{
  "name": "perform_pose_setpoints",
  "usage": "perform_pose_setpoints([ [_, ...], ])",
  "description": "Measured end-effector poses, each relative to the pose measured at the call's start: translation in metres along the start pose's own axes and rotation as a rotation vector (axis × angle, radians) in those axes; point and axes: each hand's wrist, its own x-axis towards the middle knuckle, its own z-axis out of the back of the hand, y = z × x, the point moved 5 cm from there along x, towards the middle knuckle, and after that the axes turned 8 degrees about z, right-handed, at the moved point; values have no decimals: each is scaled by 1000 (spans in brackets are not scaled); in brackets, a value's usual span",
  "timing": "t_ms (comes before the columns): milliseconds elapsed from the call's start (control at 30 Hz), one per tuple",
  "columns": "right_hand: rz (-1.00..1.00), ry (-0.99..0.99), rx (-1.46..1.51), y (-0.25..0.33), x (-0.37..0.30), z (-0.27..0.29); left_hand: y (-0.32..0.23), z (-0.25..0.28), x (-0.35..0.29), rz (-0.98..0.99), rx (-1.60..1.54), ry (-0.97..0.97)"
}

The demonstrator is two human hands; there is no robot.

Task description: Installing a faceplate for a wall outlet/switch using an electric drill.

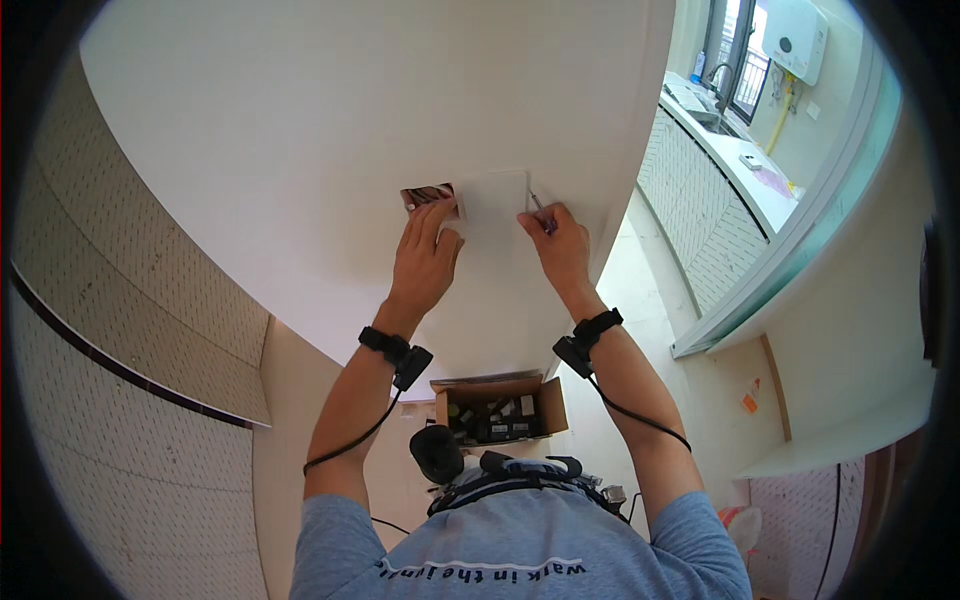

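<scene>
A white wall plate [495,200] sits on the pale wall, beside a square wall box [430,197] that stands uncovered with wiring showing inside. My right hand [562,245] is closed around the short purple handle of a screwdriver [540,204], whose thin shaft points up along the plate's right edge. Over the lower right corner of the wall box lies my left hand [428,255], fingers stretched up and apart from the thumb. Its fingertips touch the box's edge near the plate's left side; I see nothing held in it.
Below me on the floor an open cardboard box [555,405] holds several dark and white small parts. To the right, past the wall's edge, a doorway shows a kitchen counter [735,170] with a sink. Patterned cabinet panels [150,430] line the left side.
</scene>
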Motion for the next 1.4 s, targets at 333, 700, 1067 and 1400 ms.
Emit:
perform_pose_setpoints([
  [333,-96,134,15,-38,0,-17,30,-30,-55,256,-239,168],
  [700,-22,-18,-167,-16,63,-37,2,-32,-125,506,-298,469],
  [1067,-18,-42,-172,-7,54,-28,-6,-14,-158,614,-313,526],
  [1400,205,-159,-122,-12,38,-18,-22,-20,-132,564,-364,486],
])
